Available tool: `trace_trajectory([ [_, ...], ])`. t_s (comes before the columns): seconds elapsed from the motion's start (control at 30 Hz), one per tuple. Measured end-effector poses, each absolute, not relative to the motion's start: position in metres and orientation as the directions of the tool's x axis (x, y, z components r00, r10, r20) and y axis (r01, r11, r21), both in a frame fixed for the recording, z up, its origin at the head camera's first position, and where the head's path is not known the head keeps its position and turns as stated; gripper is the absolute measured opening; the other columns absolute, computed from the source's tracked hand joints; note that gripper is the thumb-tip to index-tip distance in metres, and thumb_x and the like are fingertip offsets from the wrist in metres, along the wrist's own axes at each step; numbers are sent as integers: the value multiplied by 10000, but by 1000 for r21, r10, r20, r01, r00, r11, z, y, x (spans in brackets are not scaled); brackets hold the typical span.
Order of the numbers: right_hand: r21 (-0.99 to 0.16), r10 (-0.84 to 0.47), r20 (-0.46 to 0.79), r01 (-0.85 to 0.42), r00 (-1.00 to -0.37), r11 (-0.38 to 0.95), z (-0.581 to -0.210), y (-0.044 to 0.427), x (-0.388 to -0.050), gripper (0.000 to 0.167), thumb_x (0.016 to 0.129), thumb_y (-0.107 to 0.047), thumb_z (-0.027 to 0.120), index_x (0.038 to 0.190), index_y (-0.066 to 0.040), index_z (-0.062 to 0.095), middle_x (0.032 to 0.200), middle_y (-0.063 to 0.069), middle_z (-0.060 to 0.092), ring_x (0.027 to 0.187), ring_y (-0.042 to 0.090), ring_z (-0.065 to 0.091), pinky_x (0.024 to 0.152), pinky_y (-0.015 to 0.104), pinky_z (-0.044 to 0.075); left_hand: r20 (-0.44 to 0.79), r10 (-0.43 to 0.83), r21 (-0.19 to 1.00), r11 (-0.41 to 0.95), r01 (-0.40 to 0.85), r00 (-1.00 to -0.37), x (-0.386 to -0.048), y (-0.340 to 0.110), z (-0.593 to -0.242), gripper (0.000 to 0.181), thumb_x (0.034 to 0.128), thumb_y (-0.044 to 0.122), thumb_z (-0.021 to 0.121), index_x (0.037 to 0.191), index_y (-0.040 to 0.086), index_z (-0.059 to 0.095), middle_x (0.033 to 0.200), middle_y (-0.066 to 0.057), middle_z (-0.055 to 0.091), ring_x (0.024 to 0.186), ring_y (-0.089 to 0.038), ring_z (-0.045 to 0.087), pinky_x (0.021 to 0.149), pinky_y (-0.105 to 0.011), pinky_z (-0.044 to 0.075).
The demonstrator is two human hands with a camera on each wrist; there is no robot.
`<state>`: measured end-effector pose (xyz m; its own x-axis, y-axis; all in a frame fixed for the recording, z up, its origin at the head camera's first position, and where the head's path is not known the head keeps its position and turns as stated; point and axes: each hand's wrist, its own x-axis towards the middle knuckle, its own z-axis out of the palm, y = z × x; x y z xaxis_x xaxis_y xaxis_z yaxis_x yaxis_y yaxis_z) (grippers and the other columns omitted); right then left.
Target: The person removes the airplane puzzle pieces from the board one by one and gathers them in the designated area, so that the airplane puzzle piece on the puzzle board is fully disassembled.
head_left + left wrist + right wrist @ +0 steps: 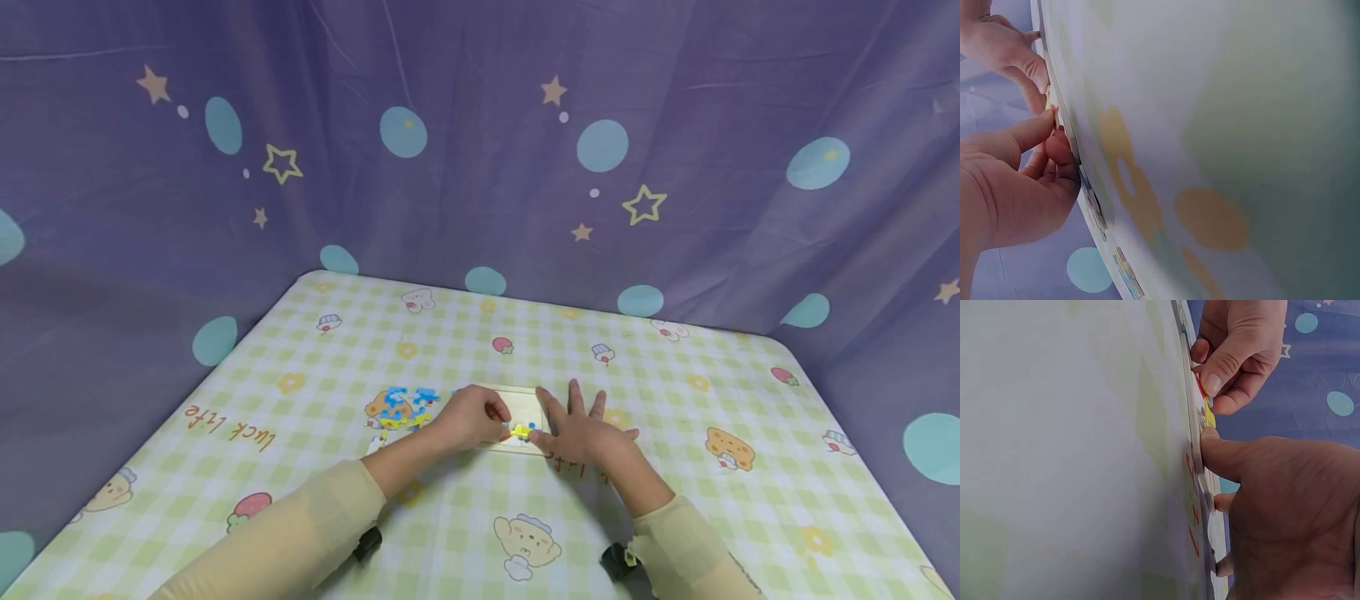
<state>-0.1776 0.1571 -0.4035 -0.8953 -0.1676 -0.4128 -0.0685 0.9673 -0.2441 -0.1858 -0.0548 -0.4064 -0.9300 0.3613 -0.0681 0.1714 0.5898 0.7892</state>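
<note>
A shallow, light-coloured puzzle tray [527, 407] lies in front of the person, with a few joined yellow, blue and red jigsaw pieces [520, 431] along its near edge. Over the tray's left side, the left hand [471, 419] pinches a small jigsaw piece [1210, 400] between thumb and forefinger; the fingers hide most of it. The right hand [588, 437] has its fingers spread at the tray's right edge. Its thumb [1221, 455] presses by the yellow pieces, and the other fingertips rest on or beside the rim.
Left of the tray is a loose cluster of blue, yellow and white jigsaw pieces [396, 414], partly behind the left forearm. A green-and-white checked cloth [450, 517] with cartoon prints covers the table. A purple curtain [480, 208] hangs behind it.
</note>
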Motion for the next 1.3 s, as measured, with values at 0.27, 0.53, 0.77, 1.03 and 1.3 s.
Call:
trace_trajectory([
  [0.27, -236, -163, -418, -67, -894, 970, -405, 158, -180, 830, 961, -700, 456, 1624, -408, 52, 1666, 156, -159, 1456, 544, -141, 816, 934, 112, -64, 359, 822, 548, 155, -931, -184, -58, -403, 19, 855, 38, 763, 846, 26, 751, 750, -2, 661, 662, -130, 566, 630, -266, 481],
  [0.53, -247, -174, -397, -77, -901, 966, -397, 155, -172, 805, 979, -651, 489, 1630, -378, 103, 1667, 179, -131, 1450, 570, -117, 815, 933, 129, -86, 364, 871, 479, 107, -927, -184, -64, -402, 18, 876, 13, 738, 867, 22, 751, 724, -35, 668, 563, -143, 555, 532, -243, 467],
  [0.77, -248, -173, -393, -78, -903, 966, -399, 156, -173, 809, 977, -651, 493, 1630, -378, 101, 1666, 182, -133, 1447, 574, -115, 807, 934, 135, -103, 338, 876, 476, 75, -935, -186, -70, -404, 39, 883, 36, 736, 905, 51, 765, 754, -19, 674, 576, -156, 577, 555, -265, 487],
  [1.03, -246, -171, -391, -76, -904, 966, -399, 155, -173, 806, 977, -656, 489, 1630, -372, 110, 1669, 180, -120, 1450, 574, -105, 808, 934, 133, -105, 332, 884, 462, 64, -937, -186, -82, -406, 30, 887, 37, 744, 907, 34, 766, 783, -19, 681, 629, -147, 589, 590, -280, 520],
  [1.3, -250, -178, -399, -80, -900, 965, -396, 156, -173, 820, 975, -667, 480, 1632, -371, 87, 1668, 176, -131, 1452, 559, -125, 814, 935, 112, -113, 316, 900, 435, 38, -942, -180, -105, -408, 34, 900, 42, 739, 924, 37, 763, 844, -21, 699, 687, -157, 581, 617, -298, 519],
])
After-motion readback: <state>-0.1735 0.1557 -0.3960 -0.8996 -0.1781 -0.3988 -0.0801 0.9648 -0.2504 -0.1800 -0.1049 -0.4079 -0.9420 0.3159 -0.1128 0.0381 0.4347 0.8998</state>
